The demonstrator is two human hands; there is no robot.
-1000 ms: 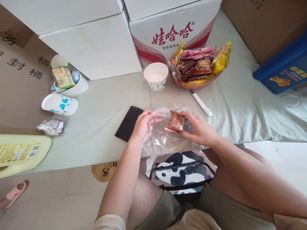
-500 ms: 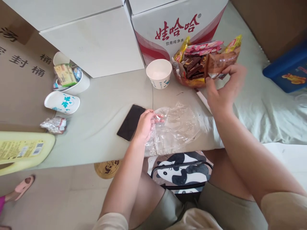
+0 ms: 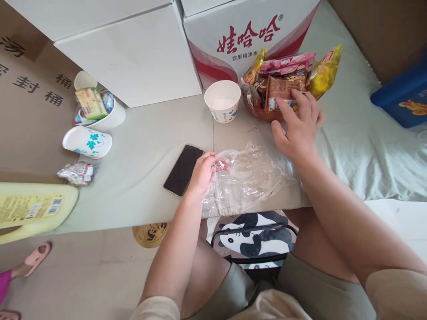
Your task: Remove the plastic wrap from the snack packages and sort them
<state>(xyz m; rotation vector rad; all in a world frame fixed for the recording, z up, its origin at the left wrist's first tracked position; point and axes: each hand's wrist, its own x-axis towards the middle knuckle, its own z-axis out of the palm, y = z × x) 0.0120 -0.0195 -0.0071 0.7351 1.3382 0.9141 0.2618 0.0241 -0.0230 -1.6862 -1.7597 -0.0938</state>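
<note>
My left hand [image 3: 206, 171] is closed on the edge of a clear plastic bag [image 3: 248, 178], which lies crumpled and flat on the cloth. Beside that hand is a black phone [image 3: 182, 171], partly behind my wrist. My right hand [image 3: 302, 126] is open, fingers spread, just in front of a bowl [image 3: 256, 110] heaped with packaged snacks. A brown snack packet [image 3: 278, 91] lies on top at the front of the heap, close to my fingertips. Pink wafer packs [image 3: 287, 62] and a yellow packet [image 3: 325, 73] stick up behind it.
A white paper bowl [image 3: 223, 102] stands left of the snack bowl. White boxes [image 3: 133, 58] line the back. At left are a paper cup [image 3: 88, 141] on its side, a container of snacks [image 3: 115, 115] and a yellow jug [image 3: 36, 209]. A blue object [image 3: 400, 100] is at right.
My right hand has let go of the brown packet, which now rests on the snack heap, and has drawn back slightly with fingers spread. My left hand stays on the bag.
</note>
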